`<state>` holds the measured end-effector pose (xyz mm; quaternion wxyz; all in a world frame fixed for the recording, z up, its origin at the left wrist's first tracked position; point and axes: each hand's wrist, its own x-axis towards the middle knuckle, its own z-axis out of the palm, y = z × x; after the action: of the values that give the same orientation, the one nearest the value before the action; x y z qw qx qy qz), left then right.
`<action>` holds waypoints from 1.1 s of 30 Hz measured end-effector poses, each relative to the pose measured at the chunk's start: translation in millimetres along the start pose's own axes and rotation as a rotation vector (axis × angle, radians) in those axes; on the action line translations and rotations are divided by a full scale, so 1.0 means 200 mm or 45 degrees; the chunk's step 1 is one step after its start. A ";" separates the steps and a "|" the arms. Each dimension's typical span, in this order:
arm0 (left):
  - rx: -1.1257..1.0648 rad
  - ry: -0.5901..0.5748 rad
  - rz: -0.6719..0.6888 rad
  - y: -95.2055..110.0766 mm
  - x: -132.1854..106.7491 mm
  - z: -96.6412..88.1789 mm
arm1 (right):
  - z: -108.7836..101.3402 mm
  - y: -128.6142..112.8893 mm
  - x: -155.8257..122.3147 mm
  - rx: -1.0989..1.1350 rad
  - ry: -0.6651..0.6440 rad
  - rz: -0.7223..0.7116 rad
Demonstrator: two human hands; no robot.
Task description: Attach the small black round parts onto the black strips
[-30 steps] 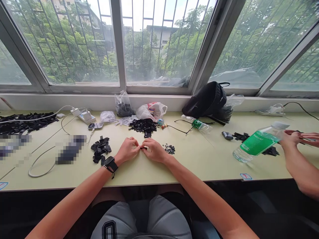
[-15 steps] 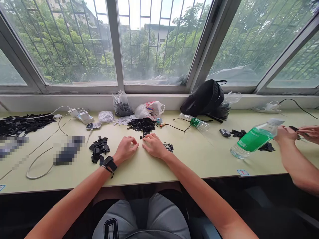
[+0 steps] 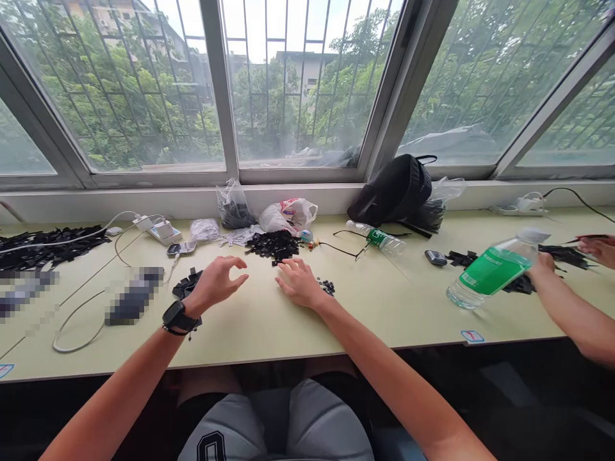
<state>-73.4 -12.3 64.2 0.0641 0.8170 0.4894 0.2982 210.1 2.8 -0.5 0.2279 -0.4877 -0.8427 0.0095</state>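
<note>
Window glass [image 3: 129,96] with green trees behind it fills the top of your view, and below it runs the bench [image 3: 269,336], laid with bags, cables and black scraps. Your left hand [image 3: 216,282] is raised off the bench, open and empty, its fingers loosely curved, with a watch [image 3: 177,315] on the wrist. It sits just beside a small pile of black pieces [image 3: 187,286], and your wrist partly hides them. Your right hand [image 3: 300,283] is open too, holding nothing, its fingertips down on the bench. It lies between a larger black heap [image 3: 273,246] and a cluster of small dark rings [image 3: 327,288], nearest the rings. Since the earlier frame your hands have parted: the left has swung out toward the pile and lifted, while the right has barely shifted. Off to your right, a co-worker's hand [image 3: 542,266] sits behind a green-labelled bottle [image 3: 490,275], and their other hand [image 3: 598,251] holds a thin dark strip above more black pieces [image 3: 562,255].
</note>
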 end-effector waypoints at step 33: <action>0.207 -0.200 -0.545 -0.61 -0.17 -0.37 | -0.43 0.53 -0.11 0.620 -0.332 0.357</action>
<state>-218.8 8.0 60.6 0.0976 0.7177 0.6674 0.1730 340.7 22.3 42.9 0.2244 -0.5251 -0.7622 0.3049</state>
